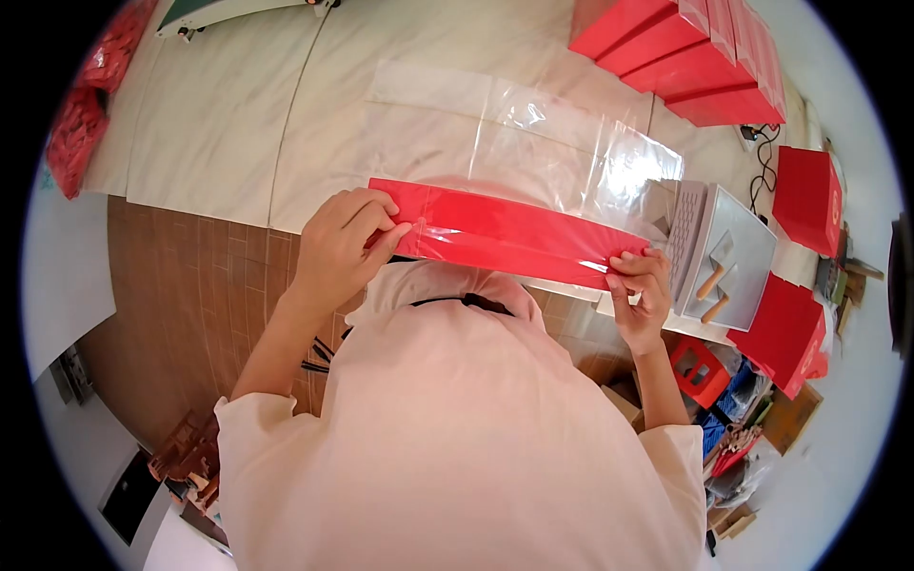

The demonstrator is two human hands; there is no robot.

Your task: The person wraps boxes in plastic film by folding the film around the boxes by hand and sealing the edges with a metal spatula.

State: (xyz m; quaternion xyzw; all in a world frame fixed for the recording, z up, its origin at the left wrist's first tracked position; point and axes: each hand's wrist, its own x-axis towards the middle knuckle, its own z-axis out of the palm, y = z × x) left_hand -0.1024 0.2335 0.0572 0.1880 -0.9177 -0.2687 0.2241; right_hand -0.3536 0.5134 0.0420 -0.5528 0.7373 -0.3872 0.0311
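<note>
A long red box (514, 230) lies lengthwise at the table's front edge, close to my body. Clear plastic film (543, 133) spreads out from behind it over the table, shiny and wrinkled, and some glossy film also shows on the box's face. At the box's left end, my left hand (352, 238) pinches the edge between thumb and fingers. My right hand (643, 290) grips the right end, with the thumb on the near side and the fingers curled over the top.
Wrapped red boxes (685, 57) stand at the back right. Right of my right hand are a laptop (738, 247) and two wooden-handled scrapers (714, 281). More red boxes (804, 200) sit at the far right. Red packets (81, 138) lie far left on the marbled table (219, 114).
</note>
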